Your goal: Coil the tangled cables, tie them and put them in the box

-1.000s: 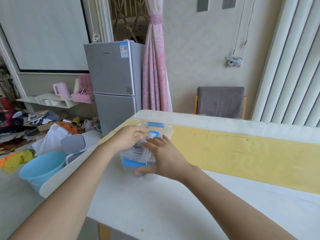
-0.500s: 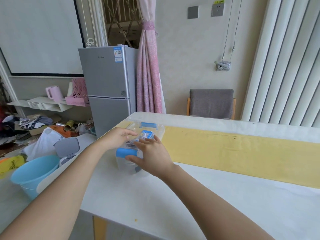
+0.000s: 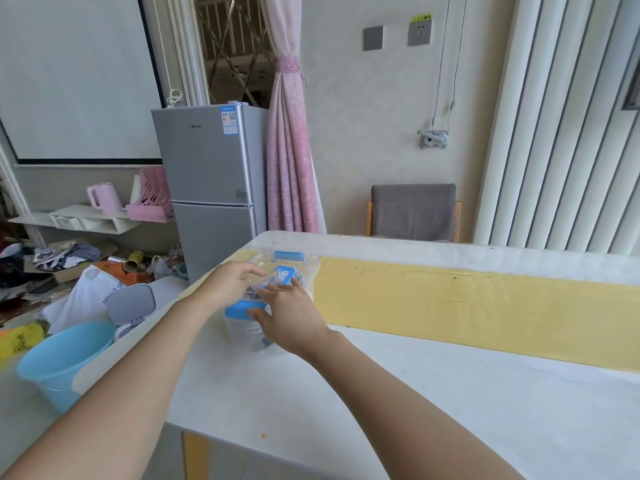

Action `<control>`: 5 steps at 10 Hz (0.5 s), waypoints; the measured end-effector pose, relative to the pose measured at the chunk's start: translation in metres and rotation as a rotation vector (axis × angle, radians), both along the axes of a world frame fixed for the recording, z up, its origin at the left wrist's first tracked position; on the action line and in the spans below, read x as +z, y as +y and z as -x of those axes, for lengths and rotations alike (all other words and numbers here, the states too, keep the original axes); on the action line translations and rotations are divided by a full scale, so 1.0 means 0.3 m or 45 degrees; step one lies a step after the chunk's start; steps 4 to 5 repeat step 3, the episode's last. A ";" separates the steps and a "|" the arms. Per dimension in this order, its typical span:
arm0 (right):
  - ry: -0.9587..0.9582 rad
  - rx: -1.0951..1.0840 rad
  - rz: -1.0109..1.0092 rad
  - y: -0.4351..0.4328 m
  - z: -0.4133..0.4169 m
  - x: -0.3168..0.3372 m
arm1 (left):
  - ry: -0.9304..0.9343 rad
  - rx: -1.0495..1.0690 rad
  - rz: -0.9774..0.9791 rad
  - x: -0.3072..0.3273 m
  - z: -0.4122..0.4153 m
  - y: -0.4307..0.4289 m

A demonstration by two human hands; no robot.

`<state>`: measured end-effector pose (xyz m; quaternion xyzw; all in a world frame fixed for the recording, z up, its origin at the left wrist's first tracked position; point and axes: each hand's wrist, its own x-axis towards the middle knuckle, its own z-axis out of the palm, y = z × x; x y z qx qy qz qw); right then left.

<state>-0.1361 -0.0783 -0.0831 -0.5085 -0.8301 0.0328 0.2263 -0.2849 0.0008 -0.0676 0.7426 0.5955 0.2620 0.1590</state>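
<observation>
Clear plastic box point(image 3: 242, 332) sat near the table's point(image 3: 415, 393) left edge, cables point(image 3: 265, 341) dimly visible inside. The left hand point(image 3: 230, 287) lay loosely open on the lid point(image 3: 265, 260). The right hand point(image 3: 291, 317) pressed it with straight fingers, thumb at the near blue clip point(image 3: 239, 310). Closing seemed underway, and snapping that clip down probably came next.

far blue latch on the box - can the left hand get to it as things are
Probably yes: the left hand lies on the lid, and nothing stands between its fingers and the far latch.
</observation>
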 end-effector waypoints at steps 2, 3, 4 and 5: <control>0.202 0.086 0.185 -0.051 -0.057 0.047 | 0.052 0.081 -0.032 0.007 -0.004 -0.028; 0.262 0.086 0.173 -0.083 -0.124 0.061 | -0.001 0.061 -0.098 0.020 -0.058 -0.080; 0.262 0.086 0.173 -0.083 -0.124 0.061 | -0.001 0.061 -0.098 0.020 -0.058 -0.080; 0.262 0.086 0.173 -0.083 -0.124 0.061 | -0.001 0.061 -0.098 0.020 -0.058 -0.080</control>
